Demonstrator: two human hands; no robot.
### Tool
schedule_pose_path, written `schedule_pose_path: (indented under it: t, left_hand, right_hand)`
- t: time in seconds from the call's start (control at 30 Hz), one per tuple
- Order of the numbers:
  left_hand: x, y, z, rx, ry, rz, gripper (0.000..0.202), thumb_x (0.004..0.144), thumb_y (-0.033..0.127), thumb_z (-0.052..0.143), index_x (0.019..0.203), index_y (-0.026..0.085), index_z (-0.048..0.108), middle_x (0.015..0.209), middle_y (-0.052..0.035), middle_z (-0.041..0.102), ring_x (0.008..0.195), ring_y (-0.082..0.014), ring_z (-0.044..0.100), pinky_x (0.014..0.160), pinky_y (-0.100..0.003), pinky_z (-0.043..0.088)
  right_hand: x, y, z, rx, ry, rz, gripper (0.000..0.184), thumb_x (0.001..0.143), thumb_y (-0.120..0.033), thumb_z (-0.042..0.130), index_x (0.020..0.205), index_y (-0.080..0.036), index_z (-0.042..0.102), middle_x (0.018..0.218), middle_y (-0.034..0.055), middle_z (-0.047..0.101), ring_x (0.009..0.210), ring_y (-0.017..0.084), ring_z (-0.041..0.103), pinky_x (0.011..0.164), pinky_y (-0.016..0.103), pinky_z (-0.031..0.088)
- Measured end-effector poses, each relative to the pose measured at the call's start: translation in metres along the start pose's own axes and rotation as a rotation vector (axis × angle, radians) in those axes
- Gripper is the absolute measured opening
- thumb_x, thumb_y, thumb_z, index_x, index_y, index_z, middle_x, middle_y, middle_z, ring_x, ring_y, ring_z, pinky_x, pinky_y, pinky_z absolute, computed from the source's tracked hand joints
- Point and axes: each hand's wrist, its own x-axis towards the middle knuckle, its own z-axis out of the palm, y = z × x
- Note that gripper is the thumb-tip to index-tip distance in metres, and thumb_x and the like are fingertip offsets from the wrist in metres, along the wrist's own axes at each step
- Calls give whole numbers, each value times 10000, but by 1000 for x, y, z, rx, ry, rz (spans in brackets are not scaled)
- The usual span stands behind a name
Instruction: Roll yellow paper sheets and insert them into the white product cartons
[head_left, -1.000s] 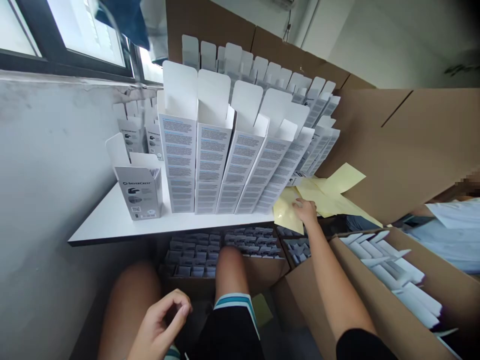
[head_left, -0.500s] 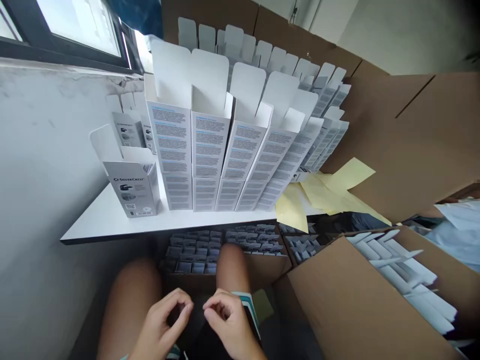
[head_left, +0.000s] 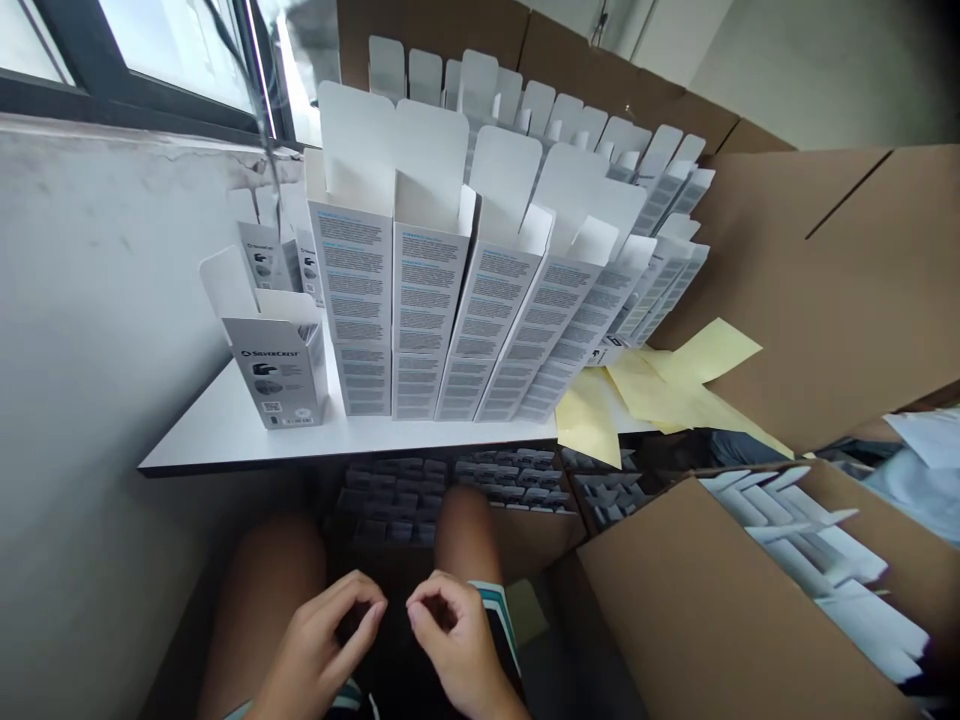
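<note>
**Both hands curled over the lap, below rows of grey-printed cartons**

The left hand (head_left: pixel 319 635) and the right hand (head_left: pixel 457 635) hang close together above the person's thighs, not touching each other. Both are loosely closed, with the fingers curled in toward the thumbs, and nothing shows between the fingertips. Neither hand touches anything on the table.

Just beyond the hands, a cardboard box (head_left: pixel 525 540) sits below the table edge, packed with rows of small dark-grey cards (head_left: pixel 390 490). The knees and the dark striped shorts (head_left: pixel 495 640) partly hide it.

The white table (head_left: pixel 225 430) holds tightly packed rows of tall cartons (head_left: pixel 424 320), all standing upright. Their flaps are open and point up, showing plain white insides. The outer faces are pale grey, covered in columns of tiny dark text under thin blue headings, and each column looks like two cartons stacked. One carton (head_left: pixel 274 370) stands apart at the left end of the front row, its SilverCrest label and small product pictures facing the person.

Pale yellow sheets (head_left: pixel 652 390) lie at the table's right end and droop over its edge. To the right, an open cardboard box (head_left: pixel 712 590) holds white flat cartons (head_left: pixel 817 540) lying in loose rows. A window (head_left: pixel 165 50) and a scuffed grey wall (head_left: pixel 90 300) run along the left.
</note>
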Motion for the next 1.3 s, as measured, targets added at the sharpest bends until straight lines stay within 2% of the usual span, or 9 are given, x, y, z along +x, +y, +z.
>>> schedule_pose_path:
  t: [0.1, 0.27, 0.43, 0.8, 0.87, 1.0, 1.07, 1.17, 1.3]
  left_hand:
    - [-1, 0, 2, 0, -15, -2, 132, 969, 213, 550, 868, 220, 635, 757, 10, 662, 662, -122, 649, 627, -182, 505]
    - [-3, 1, 3, -4, -36, 4, 157, 973, 213, 539, 841, 218, 625, 741, 7, 648, 642, -122, 627, 603, -187, 486]
    - [-3, -1, 5, -50, -53, -10, 145, 968, 219, 553, 862, 221, 653, 750, 1, 669, 658, -129, 643, 617, -189, 499]
    - [-3, -1, 5, -117, -43, -102, 185, 974, 289, 561, 880, 229, 707, 768, -11, 709, 691, -149, 685, 644, -210, 552]
    - [-4, -4, 5, -92, 46, -104, 154, 955, 304, 591, 885, 227, 704, 769, -11, 710, 690, -158, 694, 637, -220, 566]
    - [5, -18, -5, 16, 380, -110, 152, 895, 312, 668, 1020, 226, 660, 839, -13, 684, 690, -163, 679, 629, -253, 584]
    - [21, -28, -18, 82, 578, -88, 323, 847, 308, 720, 1138, 223, 605, 1007, -46, 663, 804, -187, 686, 714, -306, 605]
    - [60, -44, -46, 207, 830, 27, 683, 721, 327, 822, 1302, 210, 483, 1355, -134, 521, 1185, -300, 616, 966, -454, 567]
    - [117, -63, -83, 332, 903, -2, 1095, 644, 322, 868, 1500, 107, 219, 1549, -237, 270, 1471, -383, 326, 1202, -563, 332]
  right_hand:
    - [-1, 1, 0, 24, 3, 26, 96, 804, -240, 625, 857, -176, 674, 720, -10, 577, 621, 114, 472, 583, 230, 366]
    - [-1, 2, -1, -20, -27, -2, 166, 842, -254, 583, 701, -172, 611, 654, -28, 490, 594, 104, 420, 551, 232, 308]
    - [-1, 5, 0, -33, -29, 13, 165, 846, -266, 556, 703, -185, 545, 647, -40, 453, 588, 101, 393, 548, 230, 301]
    - [-2, 10, -3, -22, 9, -12, 166, 852, -301, 536, 728, -191, 534, 666, -27, 486, 618, 116, 445, 583, 224, 351]
    - [-2, 10, -7, -10, 32, -13, 178, 857, -314, 540, 726, -193, 530, 664, -27, 483, 615, 116, 444, 580, 223, 351]
    - [-1, 12, -13, 9, 47, 17, 178, 839, -322, 561, 719, -195, 531, 656, -29, 478, 610, 117, 444, 574, 221, 354]
    - [-1, 13, -15, 10, 44, 21, 176, 825, -323, 570, 711, -195, 530, 648, -32, 469, 607, 116, 439, 571, 221, 352]
    - [-3, 14, -15, 11, 36, 24, 177, 821, -323, 574, 707, -194, 532, 641, -38, 450, 600, 112, 420, 563, 218, 342]
    - [-6, 17, -13, 14, 17, 10, 158, 821, -296, 596, 711, -195, 544, 640, -43, 457, 597, 107, 430, 557, 210, 350]
